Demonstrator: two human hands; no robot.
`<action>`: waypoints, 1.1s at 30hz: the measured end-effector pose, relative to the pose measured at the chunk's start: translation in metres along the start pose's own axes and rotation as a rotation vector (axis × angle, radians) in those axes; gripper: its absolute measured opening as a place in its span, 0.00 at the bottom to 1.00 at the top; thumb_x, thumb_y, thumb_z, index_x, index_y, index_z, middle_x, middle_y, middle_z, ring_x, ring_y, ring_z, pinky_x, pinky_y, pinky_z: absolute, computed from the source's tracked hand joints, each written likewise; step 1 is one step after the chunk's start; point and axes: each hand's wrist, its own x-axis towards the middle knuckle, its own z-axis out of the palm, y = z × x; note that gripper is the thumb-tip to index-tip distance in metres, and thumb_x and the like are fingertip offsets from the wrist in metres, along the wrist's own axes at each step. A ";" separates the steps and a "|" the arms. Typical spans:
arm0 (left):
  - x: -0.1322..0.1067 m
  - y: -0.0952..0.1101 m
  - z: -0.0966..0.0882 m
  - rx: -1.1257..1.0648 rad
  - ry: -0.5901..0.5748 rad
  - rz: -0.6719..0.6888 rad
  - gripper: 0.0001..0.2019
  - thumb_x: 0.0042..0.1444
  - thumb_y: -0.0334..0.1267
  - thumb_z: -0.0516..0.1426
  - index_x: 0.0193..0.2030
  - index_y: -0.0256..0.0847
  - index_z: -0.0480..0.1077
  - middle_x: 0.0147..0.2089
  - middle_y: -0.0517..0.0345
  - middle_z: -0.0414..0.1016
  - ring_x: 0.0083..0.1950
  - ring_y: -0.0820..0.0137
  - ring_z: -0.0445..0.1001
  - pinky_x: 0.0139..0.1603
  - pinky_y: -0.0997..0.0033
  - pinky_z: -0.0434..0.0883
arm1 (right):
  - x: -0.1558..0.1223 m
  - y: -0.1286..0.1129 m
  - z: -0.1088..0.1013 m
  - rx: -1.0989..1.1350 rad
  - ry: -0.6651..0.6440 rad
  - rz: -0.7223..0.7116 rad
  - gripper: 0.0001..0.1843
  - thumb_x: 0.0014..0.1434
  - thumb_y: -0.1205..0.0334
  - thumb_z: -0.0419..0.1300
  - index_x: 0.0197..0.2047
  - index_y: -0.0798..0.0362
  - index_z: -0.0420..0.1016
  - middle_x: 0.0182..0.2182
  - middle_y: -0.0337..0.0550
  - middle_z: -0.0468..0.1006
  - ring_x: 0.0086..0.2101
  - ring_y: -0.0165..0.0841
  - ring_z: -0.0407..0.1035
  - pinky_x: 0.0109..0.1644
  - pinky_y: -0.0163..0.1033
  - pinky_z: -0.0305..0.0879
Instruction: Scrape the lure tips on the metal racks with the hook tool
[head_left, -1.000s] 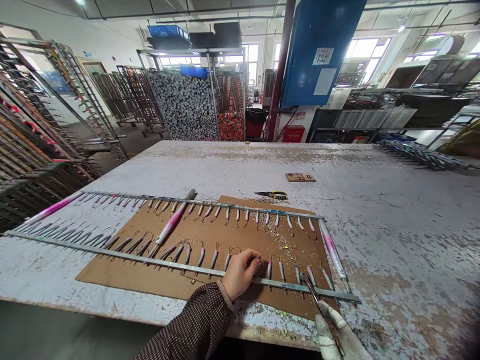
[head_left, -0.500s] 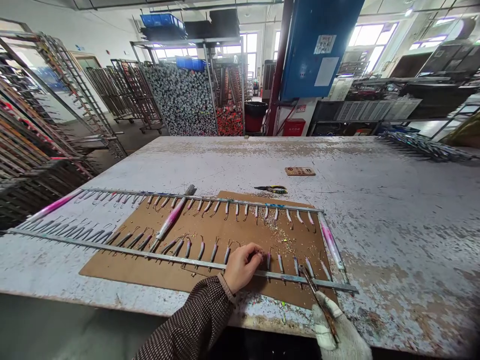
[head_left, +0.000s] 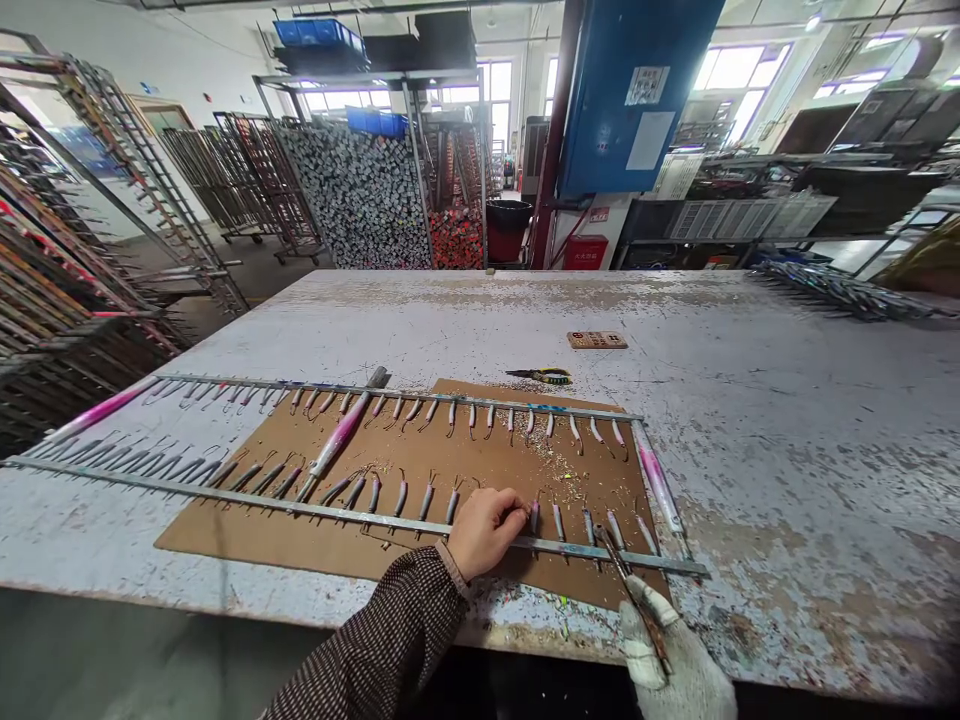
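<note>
My bare left hand (head_left: 489, 533) is over the near metal bar (head_left: 337, 512), its thumb and fingertips pinched together beside a small grey-and-pink lure (head_left: 535, 517). What the pinch holds is hidden by the fingers. In my right hand (head_left: 667, 645), which wears a white knitted glove, is a long thin dark metal tool (head_left: 634, 590). The tool's tip reaches the near bar, close to a grey lure (head_left: 589, 525). Small lures with fine wire hooks line both this bar and the far metal bar (head_left: 510, 406). Pink-and-white rods (head_left: 341, 435) join the two bars.
Brown cardboard (head_left: 465, 460) scattered with paint flakes lies under the bars on the worn white table (head_left: 787, 420). Farther off are yellow-black pliers (head_left: 541, 376) and a phone-shaped brown object (head_left: 597, 340). Metal racks (head_left: 75, 200) stand to the left; more bars lie at the far right (head_left: 832, 290).
The view has shifted very slightly. Both hands keep nearly the same place and hold, the left still pinching by the near bar and the right still holding the tool.
</note>
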 end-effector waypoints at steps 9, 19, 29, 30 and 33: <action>-0.003 0.002 0.000 0.095 0.059 -0.022 0.15 0.70 0.45 0.53 0.36 0.43 0.75 0.36 0.58 0.80 0.39 0.65 0.75 0.43 0.66 0.64 | -0.004 -0.012 -0.004 -0.144 -0.018 0.000 0.27 0.71 0.45 0.51 0.60 0.50 0.82 0.48 0.49 0.87 0.41 0.50 0.83 0.45 0.51 0.79; -0.002 -0.002 0.002 -0.003 0.077 0.014 0.16 0.72 0.43 0.49 0.45 0.44 0.79 0.37 0.58 0.83 0.41 0.65 0.78 0.44 0.66 0.66 | 0.005 -0.003 -0.008 -0.130 -0.028 -0.141 0.23 0.71 0.48 0.56 0.57 0.49 0.84 0.47 0.47 0.88 0.41 0.46 0.84 0.42 0.45 0.82; -0.005 -0.009 0.010 0.325 0.182 0.138 0.13 0.71 0.40 0.53 0.45 0.44 0.80 0.42 0.55 0.85 0.44 0.60 0.80 0.51 0.57 0.69 | 0.012 -0.024 -0.013 0.037 0.038 -0.031 0.27 0.70 0.42 0.57 0.53 0.55 0.85 0.46 0.50 0.88 0.44 0.46 0.84 0.49 0.43 0.80; -0.005 -0.010 0.011 0.360 0.209 0.149 0.13 0.72 0.41 0.53 0.48 0.44 0.80 0.44 0.53 0.85 0.46 0.59 0.80 0.51 0.55 0.70 | 0.013 -0.027 -0.014 0.055 0.062 -0.005 0.28 0.69 0.40 0.57 0.53 0.55 0.85 0.45 0.50 0.88 0.44 0.47 0.84 0.48 0.44 0.80; -0.006 -0.013 0.011 0.456 0.279 0.193 0.14 0.71 0.41 0.53 0.56 0.42 0.77 0.50 0.50 0.84 0.51 0.56 0.78 0.55 0.50 0.71 | 0.016 -0.034 -0.017 0.078 0.100 0.040 0.29 0.69 0.39 0.57 0.52 0.55 0.86 0.42 0.50 0.88 0.41 0.47 0.84 0.45 0.45 0.80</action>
